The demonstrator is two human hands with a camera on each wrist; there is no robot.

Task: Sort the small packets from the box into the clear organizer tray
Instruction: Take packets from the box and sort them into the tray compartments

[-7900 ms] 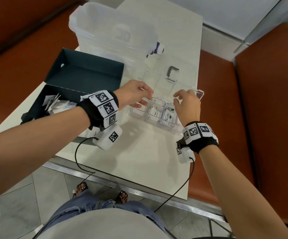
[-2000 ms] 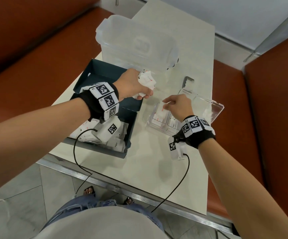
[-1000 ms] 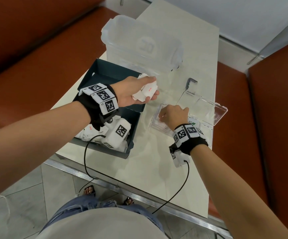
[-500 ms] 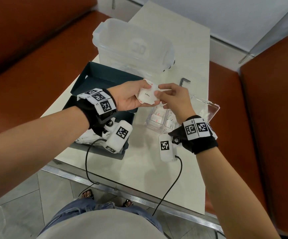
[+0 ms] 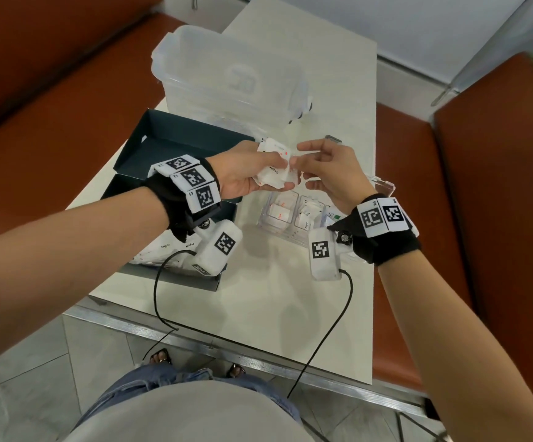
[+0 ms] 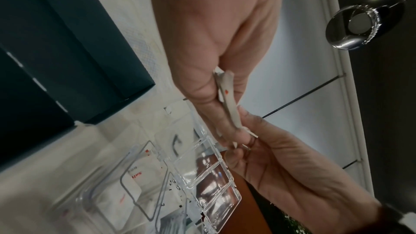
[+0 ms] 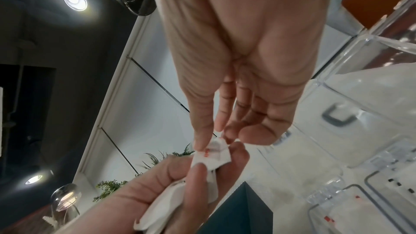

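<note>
- Packets (image 5: pixel 273 173): a small bunch of white paper sachets, held in the air above the table's middle, between the box and the tray. One reads "Sugar".
- Handling, my read: very light, soft, crinkly, flat. They fan and slide on each other, so peel one by a free corner or short edge with thumb and fingertip. No squeeze needed.
- Left hand (image 5: pixel 246 172): fingers curled round the bunch, thumb on top.
- Right hand (image 5: pixel 330 169): thumb and forefinger pinch the top packet's corner (image 7: pixel 211 152); other fingers loose.
- Clear organizer tray (image 5: pixel 268 226): just below the hands, toward the table's right edge, lid open; near compartments hold packets.
- Box (image 5: pixel 176 148): dark, at the table's left edge, more packets inside.
</note>
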